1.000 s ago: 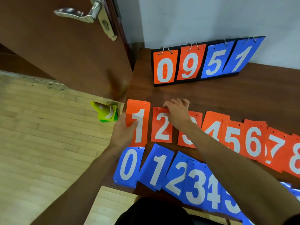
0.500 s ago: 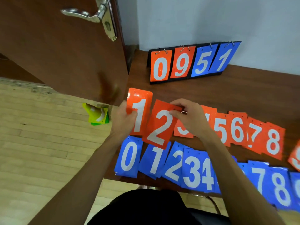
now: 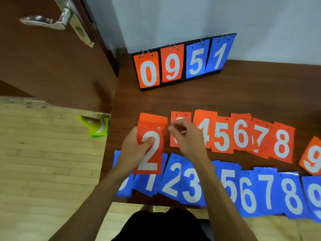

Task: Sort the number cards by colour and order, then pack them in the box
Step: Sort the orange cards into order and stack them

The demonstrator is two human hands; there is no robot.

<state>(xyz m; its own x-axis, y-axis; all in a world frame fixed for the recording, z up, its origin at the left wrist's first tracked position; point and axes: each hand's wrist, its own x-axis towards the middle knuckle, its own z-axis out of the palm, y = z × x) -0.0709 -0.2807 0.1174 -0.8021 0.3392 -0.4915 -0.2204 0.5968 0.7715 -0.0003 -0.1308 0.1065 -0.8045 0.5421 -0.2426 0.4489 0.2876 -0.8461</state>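
Note:
My left hand (image 3: 133, 150) grips the orange 2 card (image 3: 152, 159), thumb pressed on its face, stacked over another orange card (image 3: 152, 117) whose top edge peeks out behind. My right hand (image 3: 187, 138) hovers over the orange 3 card (image 3: 179, 114), fingers loosely curled, fingertips right beside the 2 card's top right corner. Orange cards 4 to 9 (image 3: 222, 136) lie in an overlapping row to the right. Below them runs the blue row 0 to 9 (image 3: 191, 185), partly hidden by my arms. No box is in view.
A flip scoreboard (image 3: 180, 65) reading 0 9 5 1 stands at the back of the brown table (image 3: 191, 100). A brown door (image 3: 52, 66) with a metal handle stands open on the left. Yellow-green cones (image 3: 94, 126) lie on the wooden floor by the table's left edge.
The orange 2 card moved left onto the orange 1 card, and my left hand now grips both. My right hand let go of the 2 and sits over the 3.

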